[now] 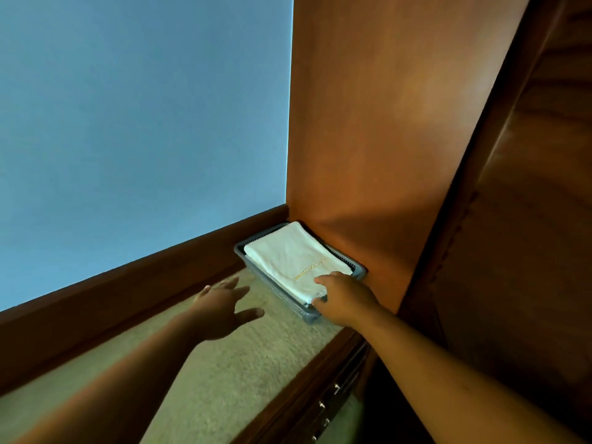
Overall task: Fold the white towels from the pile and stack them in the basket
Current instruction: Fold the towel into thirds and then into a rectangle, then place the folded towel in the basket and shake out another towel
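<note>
A folded white towel (288, 254) with gold lettering lies on top of a stack inside a shallow grey basket (278, 291). The basket sits in the far right corner of a beige countertop, against an orange-brown wooden panel. My right hand (341, 296) is at the near right corner of the stack, fingers on top and thumb against the towels' front edge. My left hand (226, 304) hovers above the counter just left of the basket, fingers spread and holding nothing.
The beige countertop (205, 373) runs toward me, bordered by a dark wooden rail (121, 290) below a blue wall. A wooden cabinet side (368, 139) rises at right. Drawers with small metal knobs (322, 405) are under the counter's front edge.
</note>
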`<move>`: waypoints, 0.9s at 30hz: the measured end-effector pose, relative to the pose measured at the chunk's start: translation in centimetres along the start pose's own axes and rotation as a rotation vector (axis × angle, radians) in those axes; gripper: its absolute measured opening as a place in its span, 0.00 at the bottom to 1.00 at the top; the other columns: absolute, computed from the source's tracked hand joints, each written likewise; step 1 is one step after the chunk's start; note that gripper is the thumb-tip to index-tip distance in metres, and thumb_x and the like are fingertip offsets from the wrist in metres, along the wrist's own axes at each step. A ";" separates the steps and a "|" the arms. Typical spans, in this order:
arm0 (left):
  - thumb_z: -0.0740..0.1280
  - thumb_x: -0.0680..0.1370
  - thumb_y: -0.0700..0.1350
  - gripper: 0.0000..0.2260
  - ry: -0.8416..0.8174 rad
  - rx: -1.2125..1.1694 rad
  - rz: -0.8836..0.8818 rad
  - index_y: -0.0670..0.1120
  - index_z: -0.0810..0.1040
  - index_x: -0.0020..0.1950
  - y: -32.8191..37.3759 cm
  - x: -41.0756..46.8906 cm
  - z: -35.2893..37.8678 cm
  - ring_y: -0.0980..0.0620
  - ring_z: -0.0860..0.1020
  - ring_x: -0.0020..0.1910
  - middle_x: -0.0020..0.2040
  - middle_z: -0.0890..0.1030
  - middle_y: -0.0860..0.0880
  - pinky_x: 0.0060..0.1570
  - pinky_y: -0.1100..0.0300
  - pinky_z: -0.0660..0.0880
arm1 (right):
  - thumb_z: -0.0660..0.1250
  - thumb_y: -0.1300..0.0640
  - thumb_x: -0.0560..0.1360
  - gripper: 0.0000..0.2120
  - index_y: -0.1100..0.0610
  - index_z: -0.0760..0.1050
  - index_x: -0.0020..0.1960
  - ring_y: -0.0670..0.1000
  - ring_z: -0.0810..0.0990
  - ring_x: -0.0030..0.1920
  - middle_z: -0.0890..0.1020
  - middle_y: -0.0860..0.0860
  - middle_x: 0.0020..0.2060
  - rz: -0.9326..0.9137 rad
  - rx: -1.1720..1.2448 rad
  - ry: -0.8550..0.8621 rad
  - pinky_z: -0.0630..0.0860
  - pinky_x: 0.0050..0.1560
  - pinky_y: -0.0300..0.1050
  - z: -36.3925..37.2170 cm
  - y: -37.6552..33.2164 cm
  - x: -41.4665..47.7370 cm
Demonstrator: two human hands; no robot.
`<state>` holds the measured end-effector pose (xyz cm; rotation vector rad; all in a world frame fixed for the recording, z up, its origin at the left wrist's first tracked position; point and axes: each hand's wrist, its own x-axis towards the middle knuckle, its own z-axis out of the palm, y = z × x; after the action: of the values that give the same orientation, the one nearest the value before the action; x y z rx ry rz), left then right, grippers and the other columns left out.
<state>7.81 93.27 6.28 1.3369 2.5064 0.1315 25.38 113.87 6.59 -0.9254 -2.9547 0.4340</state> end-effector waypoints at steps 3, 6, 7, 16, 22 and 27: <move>0.57 0.74 0.72 0.38 0.006 -0.088 -0.052 0.55 0.61 0.80 0.4 -5.5 1.0 0.46 0.59 0.80 0.83 0.52 0.50 0.76 0.48 0.57 | 0.65 0.44 0.78 0.24 0.50 0.71 0.72 0.54 0.76 0.66 0.74 0.51 0.69 -0.085 0.036 -0.003 0.75 0.63 0.52 -0.5 -2.1 -4.0; 0.59 0.74 0.72 0.37 -0.007 -0.176 -0.096 0.55 0.63 0.79 0.8 -10.6 3.2 0.47 0.61 0.79 0.83 0.54 0.51 0.76 0.49 0.59 | 0.64 0.45 0.78 0.25 0.50 0.71 0.73 0.53 0.76 0.65 0.75 0.51 0.69 -0.172 0.048 -0.023 0.76 0.61 0.50 0.0 -3.5 -8.1; 0.60 0.74 0.72 0.37 -0.014 -0.190 -0.112 0.55 0.64 0.79 1.1 -12.3 4.0 0.47 0.61 0.79 0.82 0.54 0.51 0.76 0.48 0.59 | 0.64 0.45 0.78 0.25 0.49 0.70 0.74 0.52 0.77 0.64 0.76 0.50 0.68 -0.186 0.050 -0.022 0.76 0.61 0.49 0.4 -3.8 -9.7; 0.64 0.79 0.63 0.28 0.021 -0.311 -0.217 0.55 0.66 0.77 1.5 -28.1 11.2 0.47 0.65 0.77 0.82 0.54 0.52 0.75 0.48 0.64 | 0.67 0.45 0.77 0.21 0.45 0.74 0.70 0.47 0.81 0.56 0.81 0.45 0.61 -0.318 0.063 -0.076 0.76 0.52 0.41 4.8 -8.7 -21.6; 0.66 0.79 0.60 0.28 0.111 -0.427 -0.445 0.53 0.67 0.77 -4.9 -38.0 14.4 0.47 0.67 0.75 0.81 0.59 0.49 0.73 0.48 0.67 | 0.67 0.44 0.77 0.20 0.43 0.74 0.68 0.44 0.80 0.48 0.80 0.41 0.55 -0.468 0.067 -0.146 0.78 0.50 0.43 7.0 -15.7 -24.8; 0.68 0.79 0.60 0.27 0.149 -0.493 -0.619 0.52 0.70 0.76 -11.1 -46.4 16.6 0.51 0.75 0.68 0.80 0.62 0.50 0.67 0.58 0.71 | 0.66 0.44 0.78 0.18 0.43 0.74 0.68 0.41 0.79 0.46 0.80 0.40 0.52 -0.605 0.055 -0.251 0.75 0.45 0.39 10.9 -24.3 -26.0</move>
<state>28.25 47.86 -1.93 0.3528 2.6344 0.6721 32.26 77.36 4.36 0.0584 -3.2011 0.6239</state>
